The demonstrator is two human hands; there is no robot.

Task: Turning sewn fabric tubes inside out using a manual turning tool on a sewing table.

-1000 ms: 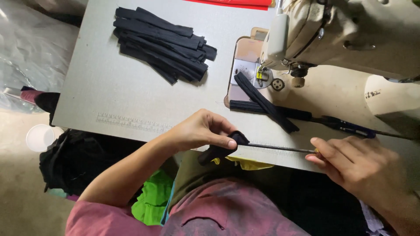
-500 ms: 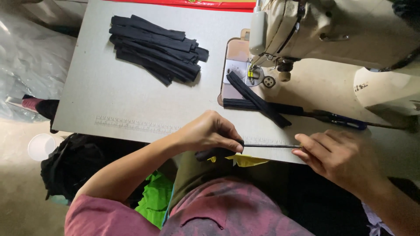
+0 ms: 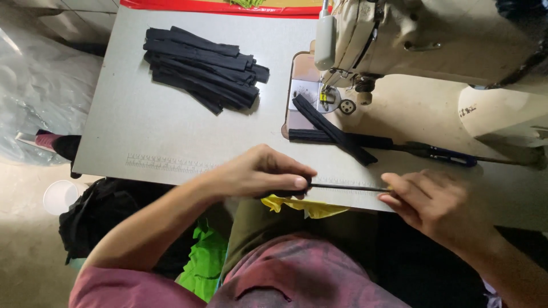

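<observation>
My left hand (image 3: 260, 171) pinches one end of a narrow black fabric strip (image 3: 348, 187) at the table's near edge. My right hand (image 3: 431, 204) pinches the other end, and the strip is pulled straight between them, edge-on, along a ruler scale marked on the table. Two more black strips (image 3: 331, 136) lie crossed on the table just beyond it, below the needle of a cream sewing machine (image 3: 422, 40).
A pile of several black strips (image 3: 202, 68) lies at the far left of the grey table (image 3: 142, 125). Scissors with a blue handle (image 3: 445, 154) lie to the right. Yellow cloth (image 3: 305, 206) and green cloth (image 3: 200, 262) sit on my lap. A white cup (image 3: 59, 197) stands on the floor.
My left hand has closed over the folded end of the strip and both hands have drawn it flat and straight along the table edge. The view has shifted slightly.
</observation>
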